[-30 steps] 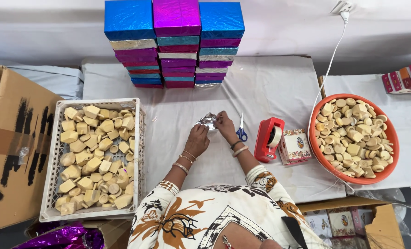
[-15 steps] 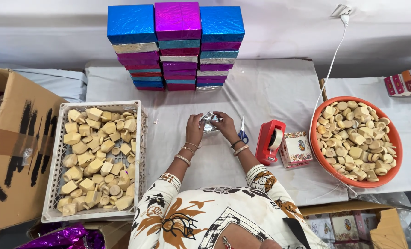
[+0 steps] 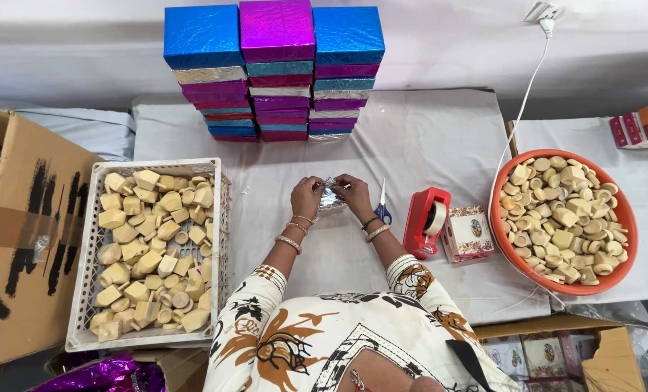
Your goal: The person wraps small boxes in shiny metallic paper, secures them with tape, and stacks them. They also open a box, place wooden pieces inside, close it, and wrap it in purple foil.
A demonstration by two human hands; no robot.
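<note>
Overhead view of a person seated at a cloth-covered table [image 3: 411, 138]. The left hand [image 3: 306, 197] and the right hand [image 3: 355, 196] meet near the middle of the table, each gripping one side of a small silver foil-wrapped piece [image 3: 330, 196]; the fingers of both hands are curled and pressed against the foil, with the thumbs on the near side, so the piece is held between the two hands just above the cloth. Bangles ring both wrists. To the left of the hands stands a white plastic crate [image 3: 84, 247] filled with pale tan blocks [image 3: 153, 247] of mixed square and round shapes; beyond it, at the left edge, lies an open cardboard box [image 3: 26, 232]. Just beside the right hand lie scissors with blue handles [image 3: 382, 207], and further right a red tape dispenser [image 3: 427, 221] touches a small patterned carton [image 3: 467, 234]. An orange bowl [image 3: 622, 218], heaped with the same tan pieces, sits at the right. At the far side of the table, three stacks of shiny boxes [image 3: 277, 72] in blue, magenta and silver stand side by side. A white cable [image 3: 524, 94] runs from the wall down towards the bowl.
</note>
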